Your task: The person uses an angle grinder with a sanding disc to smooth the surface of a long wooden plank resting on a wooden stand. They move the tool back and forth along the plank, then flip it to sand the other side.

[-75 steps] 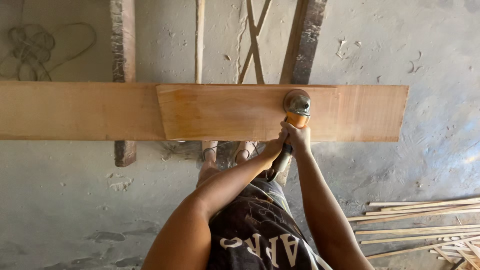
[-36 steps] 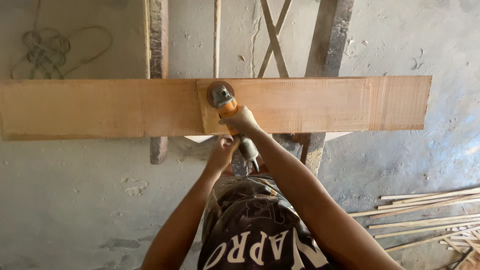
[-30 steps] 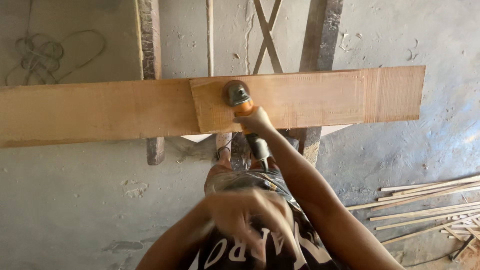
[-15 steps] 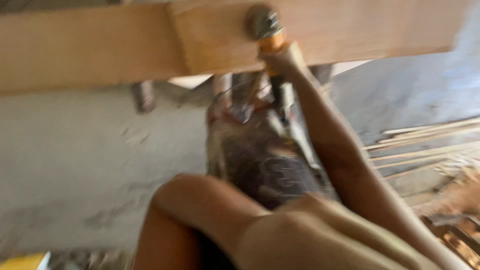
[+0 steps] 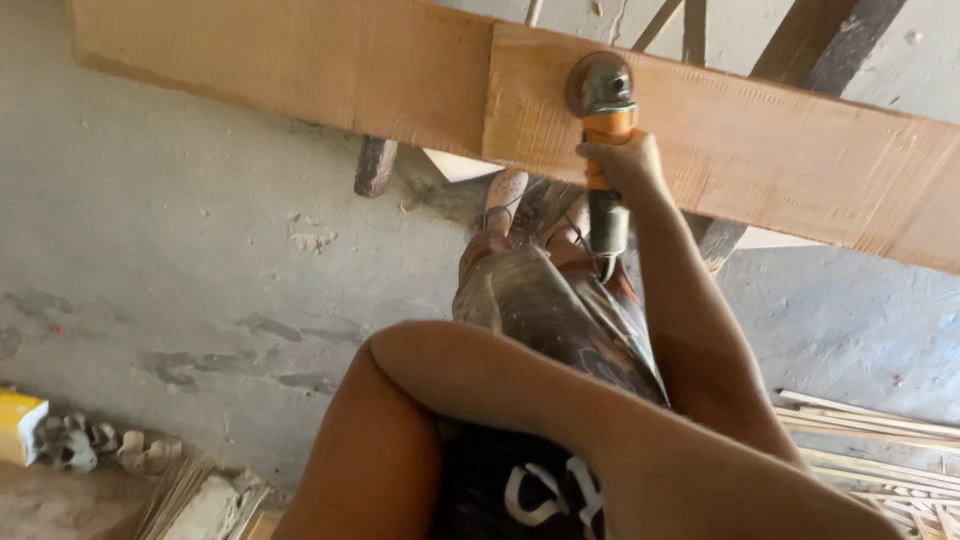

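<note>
Forearm and bent elbow of the left arm fill the near foreground, crossing in front of the dark printed shirt (image 5: 530,490); the left hand itself is out of view, so its state cannot be told. Beyond the elbow, the right arm runs straight out toward the plank (image 5: 780,150). The right hand (image 5: 625,165) is closed around the orange-and-black body of the angle grinder (image 5: 603,150), gripping it just behind the head, at the near edge of the plank. The grinder's round grey head lies on the plank's top face, close to a seam where a paler, freshly worked stretch meets a darker one. The tool's black tail points back toward the person, over the stained shorts (image 5: 550,310). Below the plank, a foot in a pale perforated shoe (image 5: 505,190) stands on the grey concrete floor (image 5: 200,270). The plank lies slantwise across the view, resting on dark wooden supports (image 5: 375,165) that show beneath it and past its far edge. Well to the near right of the plank, thin wooden strips (image 5: 880,450) lie in a loose heap on the floor. Well to its near left sits a yellow box (image 5: 20,425) beside some small grey lumps.
</note>
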